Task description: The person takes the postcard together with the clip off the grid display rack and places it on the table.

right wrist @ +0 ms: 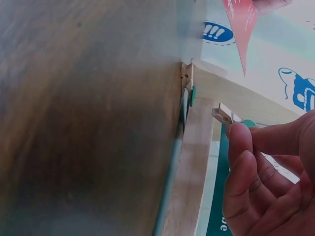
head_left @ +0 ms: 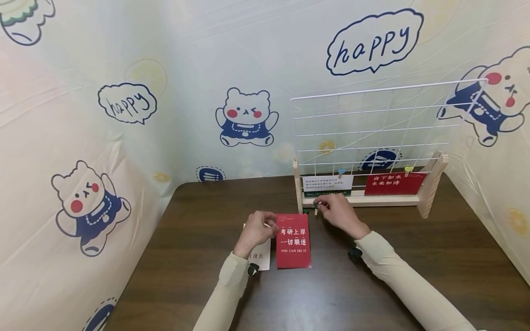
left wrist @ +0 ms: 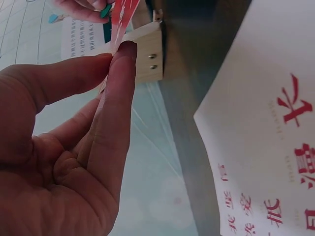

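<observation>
A red card with white lettering (head_left: 293, 241) is pinched by its left edge between the thumb and finger of my left hand (head_left: 258, 227). Beneath that hand, a white card with red characters (left wrist: 266, 128) is partly covered. My right hand (head_left: 337, 211) pinches a small wooden clothespin (right wrist: 224, 114) with a green ornament, close to the front of the grid rack's wooden base (head_left: 389, 201). A second clothespin with green on it (right wrist: 187, 76) lies on the table beside the base's left end.
The white wire grid (head_left: 372, 117) rises from the base. Low on it hang a white and green card (head_left: 327, 183) under a blue heart clip (head_left: 341, 173) and a red card (head_left: 397, 185) under a yellow heart clip (head_left: 409, 170). A printed curtain (head_left: 186, 69) surrounds the dark wooden table (head_left: 331, 299).
</observation>
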The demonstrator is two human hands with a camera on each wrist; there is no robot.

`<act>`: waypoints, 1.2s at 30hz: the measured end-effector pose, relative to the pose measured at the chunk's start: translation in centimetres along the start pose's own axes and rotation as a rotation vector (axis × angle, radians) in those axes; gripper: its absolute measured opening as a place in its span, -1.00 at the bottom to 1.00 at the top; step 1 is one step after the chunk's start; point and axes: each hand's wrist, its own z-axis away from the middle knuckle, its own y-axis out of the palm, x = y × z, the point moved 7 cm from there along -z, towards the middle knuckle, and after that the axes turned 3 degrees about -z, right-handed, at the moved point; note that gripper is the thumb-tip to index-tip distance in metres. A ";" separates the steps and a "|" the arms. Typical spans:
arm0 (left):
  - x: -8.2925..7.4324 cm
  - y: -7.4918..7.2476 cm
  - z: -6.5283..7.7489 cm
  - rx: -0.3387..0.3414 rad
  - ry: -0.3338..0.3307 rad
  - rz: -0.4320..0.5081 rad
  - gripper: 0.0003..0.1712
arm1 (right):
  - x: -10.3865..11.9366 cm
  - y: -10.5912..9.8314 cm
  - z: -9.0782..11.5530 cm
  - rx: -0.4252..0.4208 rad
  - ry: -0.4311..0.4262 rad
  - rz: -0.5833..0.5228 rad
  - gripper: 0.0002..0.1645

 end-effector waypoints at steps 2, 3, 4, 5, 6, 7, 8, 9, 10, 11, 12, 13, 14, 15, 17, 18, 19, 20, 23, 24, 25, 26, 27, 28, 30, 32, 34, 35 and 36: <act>0.2 0.1 0.0 -0.006 -0.003 -0.011 -0.55 | -0.1 0.3 -0.1 0.009 0.003 -0.001 -0.77; 0.3 0.1 -0.1 -0.010 -0.001 -0.021 -0.55 | -0.1 0.4 -0.1 0.014 0.004 -0.002 -0.77; 0.3 0.1 -0.1 -0.018 0.007 -0.037 -0.55 | -0.1 0.5 -0.2 0.019 0.007 0.000 -0.77; 0.3 0.0 -0.2 -0.026 0.016 -0.053 -0.56 | -0.2 0.6 -0.2 0.024 0.012 0.003 -0.77; 0.3 0.0 -0.2 -0.035 0.025 -0.069 -0.56 | -0.2 0.7 -0.3 0.028 0.014 0.006 -0.77; 0.3 0.0 -0.2 -0.042 0.035 -0.085 -0.57 | -0.2 0.7 -0.3 0.033 0.017 0.009 -0.77; 0.3 -0.1 -0.3 -0.050 0.044 -0.102 -0.58 | -0.1 0.8 -0.4 0.037 0.017 0.010 -0.77; 0.3 -0.1 -0.3 -0.057 0.054 -0.117 -0.59 | -0.1 0.9 -0.4 0.042 0.019 0.015 -0.77; 0.3 -0.1 -0.4 -0.063 0.061 -0.131 -0.60 | -0.1 1.0 -0.5 0.048 0.022 0.019 -0.77; 0.3 -0.1 -0.4 -0.065 0.061 -0.136 -0.60 | -0.2 1.1 -0.5 0.054 0.026 0.016 -0.77; 0.3 -0.1 -0.5 -0.065 0.063 -0.141 -0.61 | -0.2 1.2 -0.6 0.062 0.030 0.018 -0.77; 0.4 -0.1 -0.5 -0.067 0.064 -0.148 -0.62 | -0.3 1.3 -0.6 0.070 0.036 0.021 -0.77; 0.5 -0.1 -0.6 -0.068 0.066 -0.154 -0.64 | -0.4 1.5 -0.7 0.078 0.041 0.027 -0.77; 0.5 -0.1 -0.6 -0.067 0.067 -0.160 -0.65 | -0.4 1.6 -0.7 0.087 0.044 0.035 -0.77; 0.6 0.0 -0.6 -0.063 0.065 -0.168 -0.68 | -0.5 1.8 -0.8 0.105 0.053 0.045 -0.77; 0.7 0.1 -0.7 -0.060 0.061 -0.172 -0.69 | -0.6 1.9 -0.9 0.112 0.057 0.054 -0.77; 0.8 0.1 -0.7 -0.059 0.056 -0.177 -0.70 | -0.6 1.9 -0.9 0.120 0.060 0.060 -0.76; 0.9 0.2 -0.8 -0.055 0.051 -0.176 -0.69 | -0.7 2.0 -1.0 0.126 0.065 0.065 -0.76; 1.0 0.4 -1.0 -0.045 0.049 -0.181 -0.71 | -0.8 2.1 -1.1 0.139 0.074 0.070 -0.76; 1.0 0.5 -1.2 -0.043 0.049 -0.180 -0.71 | -0.8 2.1 -1.2 0.142 0.072 0.073 -0.76; 1.0 0.5 -1.3 -0.041 0.051 -0.179 -0.72 | -0.8 2.2 -1.3 0.144 0.068 0.075 -0.76; 1.0 0.6 -1.4 -0.040 0.051 -0.178 -0.73 | -0.8 2.2 -1.3 0.146 0.065 0.074 -0.76; 1.0 0.7 -1.4 -0.040 0.052 -0.182 -0.73 | -0.8 2.3 -1.4 0.149 0.064 0.074 -0.76; 1.0 0.7 -1.5 -0.040 0.048 -0.182 -0.74 | -0.8 2.4 -1.4 0.152 0.066 0.072 -0.76; 1.2 0.8 -1.6 -0.042 0.040 -0.187 -0.72 | -0.9 2.6 -1.4 0.161 0.076 0.066 -0.76; 1.4 0.7 -1.5 -0.048 0.033 -0.196 -0.71 | -1.0 2.6 -1.3 0.166 0.091 0.059 -0.77; 1.5 0.7 -1.5 -0.052 0.025 -0.203 -0.69 | -1.2 2.7 -1.3 0.167 0.097 0.056 -0.78; 1.6 0.6 -1.5 -0.054 0.021 -0.207 -0.68 | -1.2 2.6 -1.3 0.166 0.098 0.054 -0.78; 1.7 0.6 -1.4 -0.056 0.016 -0.208 -0.67 | -1.3 2.6 -1.4 0.163 0.096 0.053 -0.78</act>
